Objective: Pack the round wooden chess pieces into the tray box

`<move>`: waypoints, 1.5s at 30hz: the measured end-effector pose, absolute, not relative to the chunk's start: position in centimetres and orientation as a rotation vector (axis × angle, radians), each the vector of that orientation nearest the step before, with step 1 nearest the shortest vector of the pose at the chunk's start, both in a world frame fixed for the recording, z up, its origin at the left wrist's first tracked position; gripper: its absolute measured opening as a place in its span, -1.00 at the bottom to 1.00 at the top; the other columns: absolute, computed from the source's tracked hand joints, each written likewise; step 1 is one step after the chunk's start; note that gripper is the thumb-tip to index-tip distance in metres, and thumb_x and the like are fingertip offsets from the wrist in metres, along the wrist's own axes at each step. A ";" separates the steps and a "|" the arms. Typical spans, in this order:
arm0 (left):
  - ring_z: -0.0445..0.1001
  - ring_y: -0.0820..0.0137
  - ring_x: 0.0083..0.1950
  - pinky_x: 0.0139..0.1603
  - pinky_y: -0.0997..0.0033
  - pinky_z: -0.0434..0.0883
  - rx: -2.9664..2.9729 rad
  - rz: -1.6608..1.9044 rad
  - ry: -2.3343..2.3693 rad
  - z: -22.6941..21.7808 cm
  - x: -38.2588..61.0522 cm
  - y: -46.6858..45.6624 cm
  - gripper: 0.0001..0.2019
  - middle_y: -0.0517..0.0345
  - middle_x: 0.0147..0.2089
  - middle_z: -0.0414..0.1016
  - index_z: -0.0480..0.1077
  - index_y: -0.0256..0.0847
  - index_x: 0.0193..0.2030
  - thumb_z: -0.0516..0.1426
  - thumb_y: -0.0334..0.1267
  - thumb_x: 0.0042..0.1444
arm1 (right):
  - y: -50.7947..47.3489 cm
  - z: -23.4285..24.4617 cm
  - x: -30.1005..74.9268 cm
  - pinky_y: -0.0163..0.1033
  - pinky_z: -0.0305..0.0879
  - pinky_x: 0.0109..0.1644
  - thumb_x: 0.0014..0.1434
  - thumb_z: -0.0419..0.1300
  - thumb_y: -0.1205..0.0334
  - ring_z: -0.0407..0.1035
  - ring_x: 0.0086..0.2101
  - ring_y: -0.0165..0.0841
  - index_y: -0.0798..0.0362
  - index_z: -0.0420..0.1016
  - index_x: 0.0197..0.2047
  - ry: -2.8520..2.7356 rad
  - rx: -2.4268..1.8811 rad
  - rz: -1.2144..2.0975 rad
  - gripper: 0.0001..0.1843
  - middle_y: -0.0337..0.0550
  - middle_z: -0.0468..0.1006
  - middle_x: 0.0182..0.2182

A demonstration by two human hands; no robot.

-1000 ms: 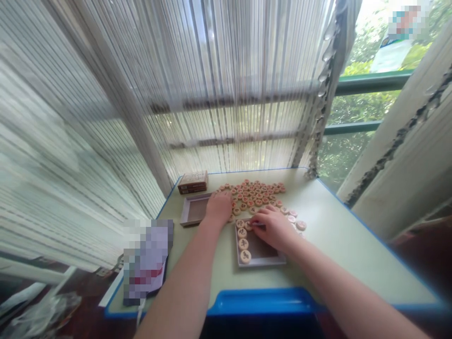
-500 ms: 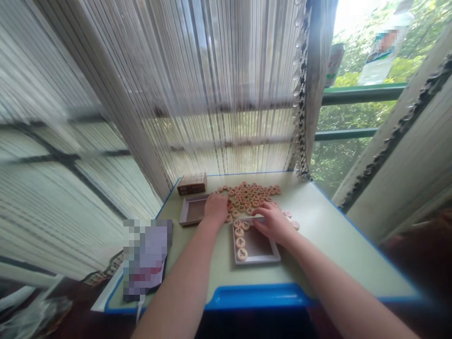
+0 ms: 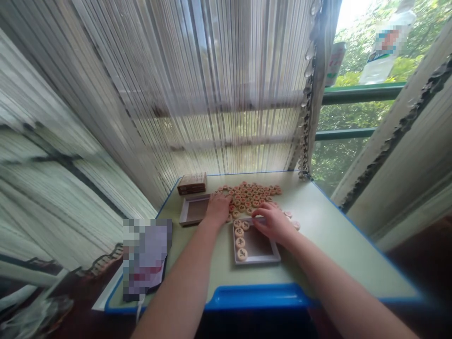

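Round wooden Chinese chess pieces point(image 3: 249, 193) with red and black characters lie in a loose heap at the far middle of the table. My left hand point(image 3: 218, 208) rests palm down at the heap's left edge, over the right side of a box lid or tray point(image 3: 182, 214), its fingers stretched toward the pieces. My right hand point(image 3: 271, 220) hovers over the far right of the nearer shallow box point(image 3: 257, 259), thumb and fingers apart, and nothing shows between them. Inside that box, a column of pieces point(image 3: 240, 242) lines the left wall, with another piece point(image 3: 245, 225) beside its top.
A small brown carton point(image 3: 192, 183) stands at the back left. On the left edge lies a blurred-out phone-like device point(image 3: 150, 259) with a white cable point(image 3: 140, 308). A few pale pieces point(image 3: 295, 226) sit right of my right hand. String curtains point(image 3: 226, 84) hang behind the table.
My left hand has shifted slightly to the right, its fingers spreading over the heap's edge. The right hand has moved very little, and the pieces in the near box are the same.
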State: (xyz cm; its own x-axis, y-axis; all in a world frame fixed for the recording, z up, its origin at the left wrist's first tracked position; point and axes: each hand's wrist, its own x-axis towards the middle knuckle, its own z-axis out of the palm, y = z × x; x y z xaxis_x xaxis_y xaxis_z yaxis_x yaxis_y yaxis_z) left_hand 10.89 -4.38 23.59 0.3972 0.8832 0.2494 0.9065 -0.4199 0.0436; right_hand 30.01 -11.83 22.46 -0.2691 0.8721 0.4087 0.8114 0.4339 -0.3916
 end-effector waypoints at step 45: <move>0.35 0.30 0.00 0.10 0.27 0.21 -2.579 -0.349 -1.530 24.3 11.7 -5.2 -0.69 0.07 -0.07 0.46 0.44 -0.11 -0.08 -0.06 -0.16 0.20 | -11.3 22.3 30.2 -0.19 0.20 -0.09 0.04 0.10 0.38 0.34 -0.24 -0.30 0.01 0.53 -0.33 -2.096 -1.433 0.202 -0.81 -0.16 0.54 -0.32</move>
